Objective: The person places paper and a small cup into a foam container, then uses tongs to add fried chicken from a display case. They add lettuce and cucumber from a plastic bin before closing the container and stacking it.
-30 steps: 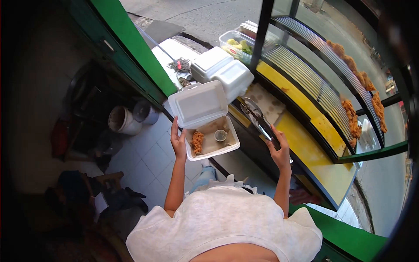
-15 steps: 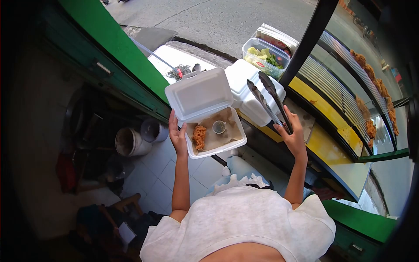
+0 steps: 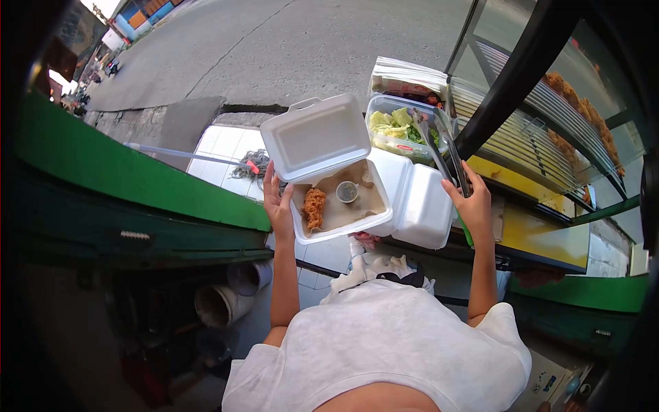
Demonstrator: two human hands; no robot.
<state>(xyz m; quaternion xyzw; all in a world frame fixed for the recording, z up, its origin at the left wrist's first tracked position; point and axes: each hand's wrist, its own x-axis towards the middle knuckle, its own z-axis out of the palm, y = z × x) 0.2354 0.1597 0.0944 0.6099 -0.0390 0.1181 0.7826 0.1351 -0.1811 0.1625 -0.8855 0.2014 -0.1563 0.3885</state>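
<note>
My left hand (image 3: 279,206) grips the left side of an open white foam takeout box (image 3: 312,137), its lid raised. Brown paper (image 3: 343,215) lines the box. On it lie a piece of fried chicken (image 3: 314,209) at the left and a small clear lidded cup (image 3: 347,191) near the middle. My right hand (image 3: 472,206) is closed round metal tongs (image 3: 439,147), whose jaws stand apart and overlap the clear tub (image 3: 395,146) of lettuce (image 3: 391,125) in this view. A second white foam box (image 3: 425,206) sits beside the first, below the tub.
Behind the tub is a stack of white paper packs (image 3: 405,74). At right stands a glass display case with a black frame (image 3: 525,79), fried chicken pieces (image 3: 583,113) inside. A mop (image 3: 252,167) lies on white tiles; buckets (image 3: 218,304) stand lower left. The road is beyond.
The view has tipped up toward the road. The tongs have moved forward and now overlap the lettuce tub. My left hand still holds the open box, and its contents look unchanged.
</note>
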